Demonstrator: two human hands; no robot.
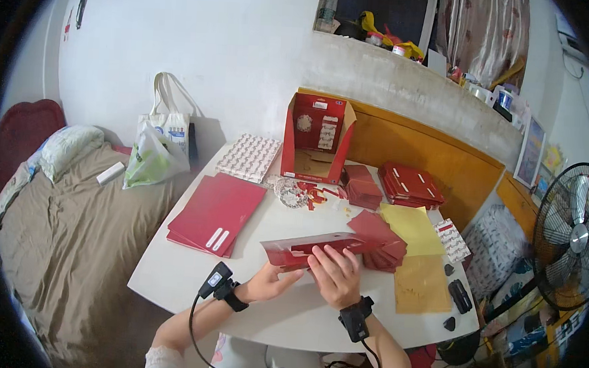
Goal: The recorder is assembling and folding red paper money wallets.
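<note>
Both hands, left (pixel 272 283) and right (pixel 335 274), fingers clamped on red card sleeve (pixel 308 246); light, thin, creases easily, best gripped along edges.

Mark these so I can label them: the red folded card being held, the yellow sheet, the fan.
red folded card (pixel 304 246), head view, front panel.
yellow sheet (pixel 412 229), head view, middle.
fan (pixel 575 237), head view, hub.

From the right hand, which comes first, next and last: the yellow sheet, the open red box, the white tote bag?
From the right hand, in the head view:
1. Yellow sheet, just to its right on the table.
2. Open red box, standing at the table's far edge.
3. White tote bag, far left, on the bed against the wall.
</note>
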